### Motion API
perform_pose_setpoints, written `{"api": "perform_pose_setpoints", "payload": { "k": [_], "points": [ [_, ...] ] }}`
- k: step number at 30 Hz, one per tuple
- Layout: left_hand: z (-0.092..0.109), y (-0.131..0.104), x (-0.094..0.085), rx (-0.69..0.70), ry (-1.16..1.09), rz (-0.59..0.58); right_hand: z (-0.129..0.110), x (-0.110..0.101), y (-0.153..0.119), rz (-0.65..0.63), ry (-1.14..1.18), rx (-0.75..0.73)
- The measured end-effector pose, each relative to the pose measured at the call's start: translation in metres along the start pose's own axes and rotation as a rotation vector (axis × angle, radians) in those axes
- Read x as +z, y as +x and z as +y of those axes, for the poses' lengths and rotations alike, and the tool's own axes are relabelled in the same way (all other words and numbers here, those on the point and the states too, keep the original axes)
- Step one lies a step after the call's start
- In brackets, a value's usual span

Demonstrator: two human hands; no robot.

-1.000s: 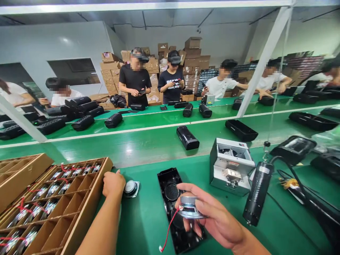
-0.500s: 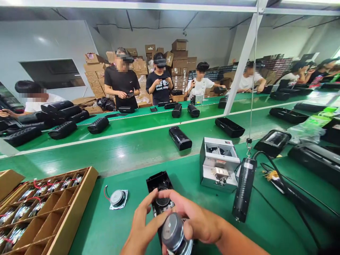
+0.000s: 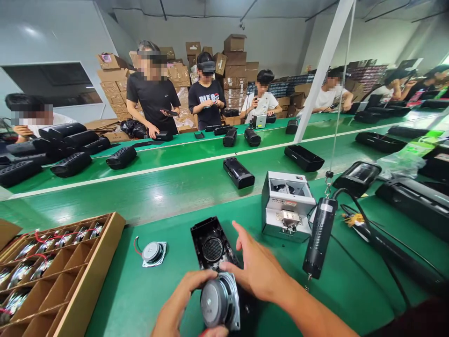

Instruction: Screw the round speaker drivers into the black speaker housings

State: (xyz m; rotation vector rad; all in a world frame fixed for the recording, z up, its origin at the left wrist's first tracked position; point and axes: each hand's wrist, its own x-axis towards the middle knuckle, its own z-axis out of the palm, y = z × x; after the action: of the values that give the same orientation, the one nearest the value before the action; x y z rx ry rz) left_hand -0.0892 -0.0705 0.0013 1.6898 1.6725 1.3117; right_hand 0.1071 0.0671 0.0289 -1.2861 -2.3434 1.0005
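My left hand [image 3: 185,299] grips a round speaker driver [image 3: 214,302] with a square metal frame, tilted on its side at the bottom centre. Right of it, my right hand [image 3: 257,267] has its fingers spread, the thumb close to the top of the driver's frame. Beneath and behind both hands lies an open black speaker housing [image 3: 212,238] with a round grille inside; its near end is partly hidden by the driver and hands. A second driver [image 3: 153,253] with a red wire rests on the green bench to the left.
A divided cardboard box [image 3: 87,276] of drivers stands at the left. A grey machine [image 3: 287,206], a hanging black electric screwdriver [image 3: 320,238] and cables are at the right. Black housings [image 3: 238,172] sit on the green conveyor [image 3: 168,189]; several people work beyond it.
My right hand has opened away from the driver, and the driver has shifted left and turned in my left hand. The housing's grille shows more. The view has shifted slightly.
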Motion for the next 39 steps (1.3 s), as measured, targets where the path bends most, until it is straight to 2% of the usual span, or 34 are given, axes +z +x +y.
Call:
{"api": "perform_pose_setpoints", "payload": {
  "k": [2, 4, 6, 8, 10, 15, 19, 25, 33, 39],
  "points": [
    [0.004, 0.007, -0.004, -0.020, 0.063, 0.044, 0.001, 0.000, 0.001, -0.111, -0.174, 0.037],
    [0.009, 0.020, -0.008, 0.003, 0.224, 0.083, 0.001, 0.001, -0.007, -0.133, -0.203, 0.048],
    [0.014, 0.035, -0.007, 0.089, 0.405, 0.080, -0.001, 0.001, -0.022, -0.154, -0.255, 0.081],
    [0.020, 0.048, -0.003, 0.199, 0.515, 0.016, -0.003, 0.002, -0.037, -0.211, -0.311, 0.112],
    [0.026, 0.054, 0.004, 0.249, 0.575, -0.114, -0.004, 0.003, -0.049, -0.272, -0.343, 0.128],
    [0.030, 0.050, 0.021, 0.251, 0.747, -0.348, 0.000, 0.007, -0.057, -0.338, -0.378, 0.118],
    [0.024, 0.044, 0.027, 0.211, 0.747, -0.431, 0.006, 0.009, -0.057, -0.355, -0.393, 0.091],
    [0.021, 0.044, 0.030, 0.151, 0.786, -0.368, 0.011, 0.011, -0.059, -0.374, -0.386, 0.055],
    [0.025, 0.050, 0.034, 0.083, 0.818, -0.437, 0.012, 0.013, -0.061, -0.313, -0.342, 0.027],
    [0.027, 0.049, 0.034, 0.047, 0.798, -0.438, 0.016, 0.017, -0.066, -0.272, -0.347, 0.004]
  ]
}}
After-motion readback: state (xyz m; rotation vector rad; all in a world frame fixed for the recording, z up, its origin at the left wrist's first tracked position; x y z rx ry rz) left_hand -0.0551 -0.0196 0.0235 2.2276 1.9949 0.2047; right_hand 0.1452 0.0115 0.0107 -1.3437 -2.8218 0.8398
